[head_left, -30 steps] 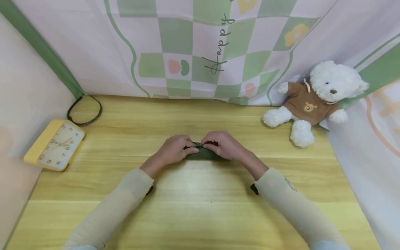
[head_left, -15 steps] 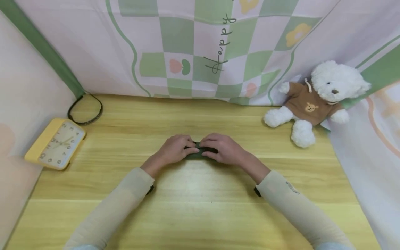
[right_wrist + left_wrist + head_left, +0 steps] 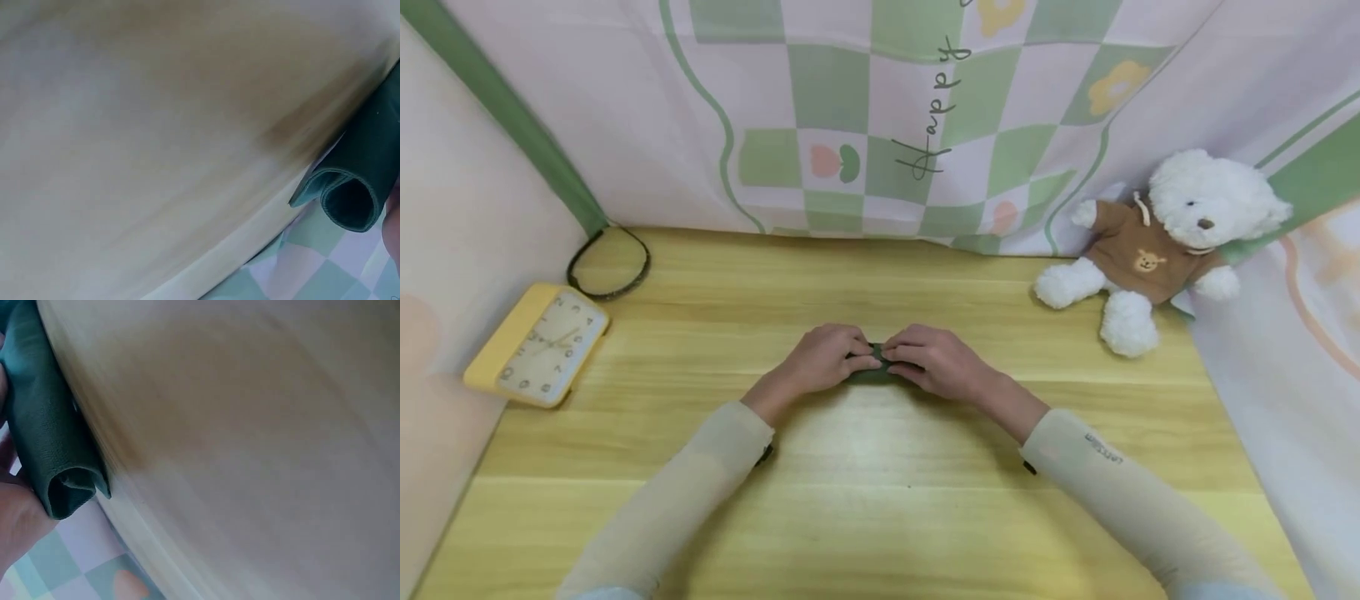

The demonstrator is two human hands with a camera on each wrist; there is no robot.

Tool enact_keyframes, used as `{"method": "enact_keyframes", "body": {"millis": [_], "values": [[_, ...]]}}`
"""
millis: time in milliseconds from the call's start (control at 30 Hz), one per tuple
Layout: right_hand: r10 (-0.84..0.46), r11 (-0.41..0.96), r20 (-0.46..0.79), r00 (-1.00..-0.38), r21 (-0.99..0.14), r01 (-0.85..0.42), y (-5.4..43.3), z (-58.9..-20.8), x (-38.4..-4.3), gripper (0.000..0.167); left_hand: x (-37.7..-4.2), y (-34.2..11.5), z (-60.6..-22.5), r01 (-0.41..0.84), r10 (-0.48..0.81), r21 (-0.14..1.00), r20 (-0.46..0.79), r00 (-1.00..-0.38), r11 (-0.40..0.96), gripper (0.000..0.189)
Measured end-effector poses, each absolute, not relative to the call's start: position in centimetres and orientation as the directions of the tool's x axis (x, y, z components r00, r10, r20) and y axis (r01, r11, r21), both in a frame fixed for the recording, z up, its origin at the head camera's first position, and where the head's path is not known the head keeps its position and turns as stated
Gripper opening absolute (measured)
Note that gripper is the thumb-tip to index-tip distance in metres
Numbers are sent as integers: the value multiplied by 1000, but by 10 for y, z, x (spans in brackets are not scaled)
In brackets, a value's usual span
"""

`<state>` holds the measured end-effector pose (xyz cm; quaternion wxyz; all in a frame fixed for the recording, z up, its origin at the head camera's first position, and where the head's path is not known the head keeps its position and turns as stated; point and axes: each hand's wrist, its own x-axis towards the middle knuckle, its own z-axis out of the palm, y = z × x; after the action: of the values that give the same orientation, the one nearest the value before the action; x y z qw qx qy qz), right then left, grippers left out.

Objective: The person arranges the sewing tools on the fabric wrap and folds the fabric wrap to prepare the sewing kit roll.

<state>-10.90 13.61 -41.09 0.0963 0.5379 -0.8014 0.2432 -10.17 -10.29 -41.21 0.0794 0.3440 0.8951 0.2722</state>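
Note:
A dark green cloth (image 3: 870,377) lies across the middle of the table, rolled into a short, loose tube. My left hand (image 3: 822,358) grips its left part, thumb on the near side and fingers over the top. From the other end my right hand (image 3: 938,360) holds it the same way, fingertips close to those of the left. In the left wrist view the cloth's (image 3: 47,425) open end shows a curl with a loose flap beside the table. The right wrist view shows the opposite end of the cloth (image 3: 369,165), a hollow spiral with a free edge. The hands hide much of the roll.
A yellow alarm clock (image 3: 538,346) lies at the left, with a black headband (image 3: 608,293) behind it. At the back right sits a white teddy bear (image 3: 1157,250) in a brown top. A checked curtain (image 3: 910,125) hangs along the table's (image 3: 880,517) back edge.
My right hand loosened its pinch on the roll, spread its thumb and fingers, then closed in again round the cloth. The left hand has kept its place.

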Motion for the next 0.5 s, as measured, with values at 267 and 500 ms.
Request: {"method": "enact_keyframes", "body": {"millis": [267, 500], "values": [[-801, 295, 444, -402, -292, -910, 138, -413, -105, 19, -101, -100, -411, 581, 668, 529, 36, -743, 618, 29], [-775, 318, 377, -507, -461, -829, 140, -412, -104, 23, -100, -101, -409, 583, 666, 533, 47, -744, 613, 30]]}}
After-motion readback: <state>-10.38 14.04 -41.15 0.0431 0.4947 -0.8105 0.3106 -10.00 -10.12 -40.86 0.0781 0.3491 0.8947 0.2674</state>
